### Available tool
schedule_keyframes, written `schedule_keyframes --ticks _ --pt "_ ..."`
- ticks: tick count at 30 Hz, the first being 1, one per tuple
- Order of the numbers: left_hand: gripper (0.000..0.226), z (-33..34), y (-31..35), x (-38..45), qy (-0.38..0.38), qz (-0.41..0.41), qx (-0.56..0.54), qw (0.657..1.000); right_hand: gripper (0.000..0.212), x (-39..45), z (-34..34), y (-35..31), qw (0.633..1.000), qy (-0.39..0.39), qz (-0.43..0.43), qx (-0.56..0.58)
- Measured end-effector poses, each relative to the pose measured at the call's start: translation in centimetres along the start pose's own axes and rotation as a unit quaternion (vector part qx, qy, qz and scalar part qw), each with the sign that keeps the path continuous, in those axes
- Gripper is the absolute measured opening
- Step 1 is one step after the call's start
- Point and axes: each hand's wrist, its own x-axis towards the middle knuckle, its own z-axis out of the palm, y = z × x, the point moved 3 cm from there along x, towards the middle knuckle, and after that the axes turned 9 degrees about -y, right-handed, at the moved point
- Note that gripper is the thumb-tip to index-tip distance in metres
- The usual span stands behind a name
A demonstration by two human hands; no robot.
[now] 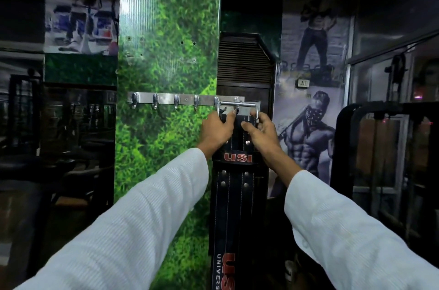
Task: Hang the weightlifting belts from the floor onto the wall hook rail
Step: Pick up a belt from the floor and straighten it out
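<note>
Head camera view: a person in white sleeves lifts a black weightlifting belt (237, 170) to the steel hook rail (185, 100) screwed to a grass-print pillar (166, 28) in a dim gym. The left hand (217, 129) curls round the left edge of the strap just under the chrome buckle (237, 107), while the right hand (260, 131) pinches the right edge, thumb across the front. Gripping both sides so near the top seems meant to keep the wide buckle frame level and square to the wall, so it can drop over the rail's rightmost hooks, which it overlaps now; whether it has caught cannot be told. The strap hangs straight down below the hands. The other hooks to the left stand bare.
</note>
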Motion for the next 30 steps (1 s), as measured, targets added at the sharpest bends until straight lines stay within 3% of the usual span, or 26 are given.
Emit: schedule_keyframes --ticks 5,14,20,25,30 --pt "0.044 1.3 -0.5 -0.6 -0.038 0.002 -0.004 0.999 0.037 -0.8 -0.9 1.1 1.0 -0.007 0.022 -0.022" --pt "0.05 1.2 -1.8 -1.9 -0.019 0.011 -0.072 0.997 0.034 -1.5 -0.3 1.6 1.0 -0.02 0.024 -0.003" --pt "0.059 0.8 -3.5 -4.7 -0.121 -0.057 -0.154 0.979 0.033 -3.9 -0.2 2.0 0.996 -0.03 0.069 0.04" --pt "0.053 0.7 -5.7 -8.7 -0.12 -0.076 -0.186 0.972 0.034 -7.5 -0.5 3.8 0.989 -0.038 0.116 0.087" --pt "0.084 1.3 -9.1 -12.9 -0.135 -0.144 -0.233 0.952 0.039 -11.5 -0.1 5.6 0.98 -0.045 0.161 0.111"
